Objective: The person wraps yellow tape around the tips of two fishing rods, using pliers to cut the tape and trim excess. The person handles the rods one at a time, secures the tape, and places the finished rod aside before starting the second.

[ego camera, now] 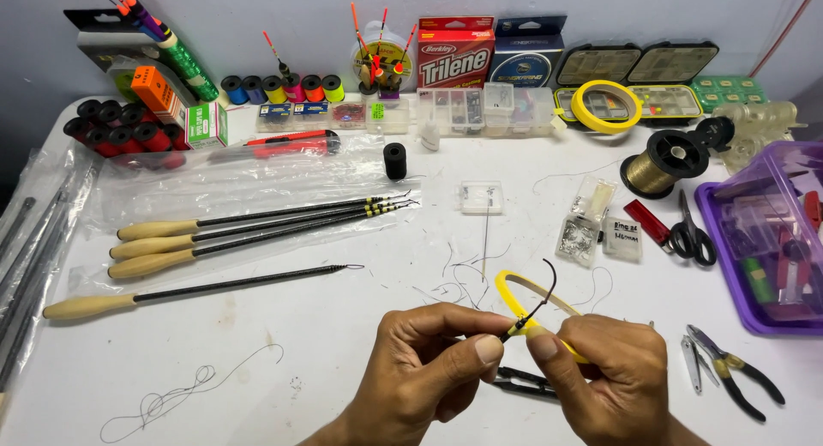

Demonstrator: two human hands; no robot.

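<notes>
Spread across a white table [360, 343]: rods with pale handles [154, 244] at left, purple box [759, 240] at right. Low centre, left hand [420, 369] pinching a thin black tube [533, 304] by its yellow-wrapped end; right hand [613, 373] gripping a yellow tape roll [514, 283] and pressing the same spot. Best kept taut, wrapped snugly with fingertips close, probably overlapping each turn.
</notes>
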